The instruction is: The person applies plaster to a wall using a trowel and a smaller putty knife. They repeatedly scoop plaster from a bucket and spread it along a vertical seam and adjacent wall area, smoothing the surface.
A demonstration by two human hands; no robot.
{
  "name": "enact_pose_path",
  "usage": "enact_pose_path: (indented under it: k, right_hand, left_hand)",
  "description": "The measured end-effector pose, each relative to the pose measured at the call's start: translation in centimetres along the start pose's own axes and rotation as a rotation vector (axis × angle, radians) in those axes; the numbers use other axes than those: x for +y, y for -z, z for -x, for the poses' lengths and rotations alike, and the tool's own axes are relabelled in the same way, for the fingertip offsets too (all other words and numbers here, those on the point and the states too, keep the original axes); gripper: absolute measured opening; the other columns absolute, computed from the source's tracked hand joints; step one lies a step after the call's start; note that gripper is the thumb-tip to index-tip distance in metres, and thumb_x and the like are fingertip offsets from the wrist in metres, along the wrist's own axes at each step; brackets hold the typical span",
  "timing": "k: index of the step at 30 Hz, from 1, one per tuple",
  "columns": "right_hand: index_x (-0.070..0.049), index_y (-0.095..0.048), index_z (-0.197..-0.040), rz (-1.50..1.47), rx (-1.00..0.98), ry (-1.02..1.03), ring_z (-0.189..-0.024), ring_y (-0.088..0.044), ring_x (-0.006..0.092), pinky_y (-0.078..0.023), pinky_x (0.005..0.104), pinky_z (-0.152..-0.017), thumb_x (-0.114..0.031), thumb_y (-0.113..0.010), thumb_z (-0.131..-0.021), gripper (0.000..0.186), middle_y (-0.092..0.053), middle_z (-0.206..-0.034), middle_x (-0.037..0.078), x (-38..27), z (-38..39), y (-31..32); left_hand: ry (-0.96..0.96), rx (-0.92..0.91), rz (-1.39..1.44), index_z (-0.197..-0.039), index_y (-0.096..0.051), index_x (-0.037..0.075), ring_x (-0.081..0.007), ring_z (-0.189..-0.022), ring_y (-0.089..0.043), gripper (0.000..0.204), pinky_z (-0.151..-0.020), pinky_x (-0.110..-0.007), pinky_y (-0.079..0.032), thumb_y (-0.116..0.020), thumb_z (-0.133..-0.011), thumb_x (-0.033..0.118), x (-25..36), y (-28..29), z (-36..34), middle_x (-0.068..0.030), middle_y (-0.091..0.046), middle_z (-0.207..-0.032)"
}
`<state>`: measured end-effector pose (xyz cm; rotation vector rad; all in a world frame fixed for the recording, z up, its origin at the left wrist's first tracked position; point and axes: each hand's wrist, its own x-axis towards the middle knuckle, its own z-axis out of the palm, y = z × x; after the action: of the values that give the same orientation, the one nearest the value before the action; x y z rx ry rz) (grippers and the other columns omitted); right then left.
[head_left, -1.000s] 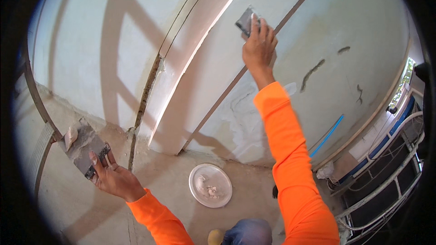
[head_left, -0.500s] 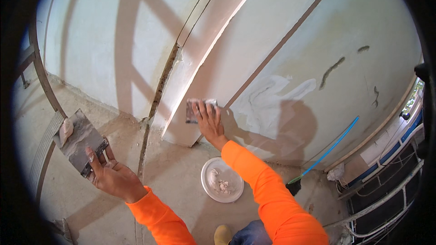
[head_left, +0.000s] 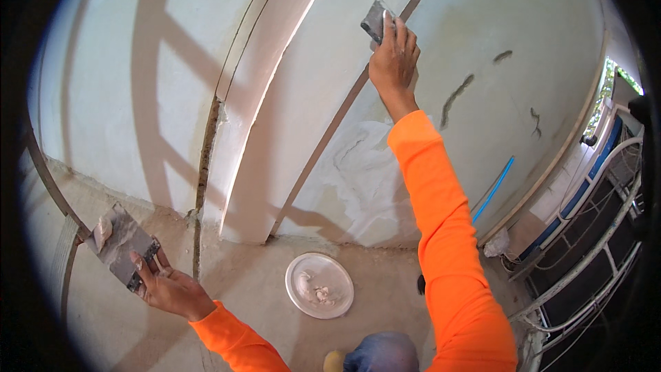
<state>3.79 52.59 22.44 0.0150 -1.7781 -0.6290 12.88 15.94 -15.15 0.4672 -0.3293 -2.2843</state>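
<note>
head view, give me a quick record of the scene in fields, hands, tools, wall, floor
left hand: left hand holds a flat board with a lump of putty, low by the floor
right hand: right hand presses a scraper high on the wall
wall: pale wall with a white patch and dark cracks
floor: round white lid with putty on the floor
sleeves: orange

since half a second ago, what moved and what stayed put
The right hand went from low on the wall, near the pillar's foot, back up high, the small trowel pressed to the wall. The left hand stayed low, its fingers gripping the grey plaster board. The white dish on the floor did not move.
</note>
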Motion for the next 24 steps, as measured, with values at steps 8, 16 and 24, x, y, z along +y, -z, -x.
enact_pose_path:
  k: [8,16,24]
  right_hand:
    - [-0.011,-0.044,-0.159,0.001,-0.133,0.133,-0.135,-0.049,0.0346,-0.038,0.0552,-0.113,-0.008,-0.063,-0.095,0.066,-0.049,-0.154,0.012,-6.0,11.1,-1.3]
    - [-0.012,-0.042,-0.161,-0.045,-0.251,0.149,-0.134,-0.048,0.0320,-0.038,0.0549,-0.111,-0.011,-0.060,-0.097,0.066,-0.046,-0.157,0.010,-11.5,23.9,-4.2]
    - [-0.012,-0.047,-0.159,-0.181,-0.321,0.136,-0.135,-0.046,0.0326,-0.036,0.0560,-0.112,-0.010,-0.057,-0.098,0.062,-0.047,-0.156,0.011,-17.0,34.7,-5.1]
  left_hand:
    - [-0.040,-0.034,-0.023,-0.140,-0.057,-0.003,-0.0275,-0.115,-0.071,0.041,-0.100,-0.044,-0.061,-0.069,-0.103,0.009,0.1,-0.3,-0.1,-0.0170,-0.067,-0.135]
    - [-0.119,-0.078,-0.019,-0.137,-0.059,-0.004,-0.0276,-0.115,-0.070,0.037,-0.104,-0.046,-0.061,-0.068,-0.104,0.009,1.3,-0.5,-0.4,-0.0173,-0.066,-0.135]
    - [-0.140,-0.033,-0.084,-0.141,-0.055,-0.003,-0.0293,-0.116,-0.070,0.042,-0.108,-0.049,-0.059,-0.068,-0.104,0.010,1.8,-1.2,-0.5,-0.0182,-0.067,-0.134]
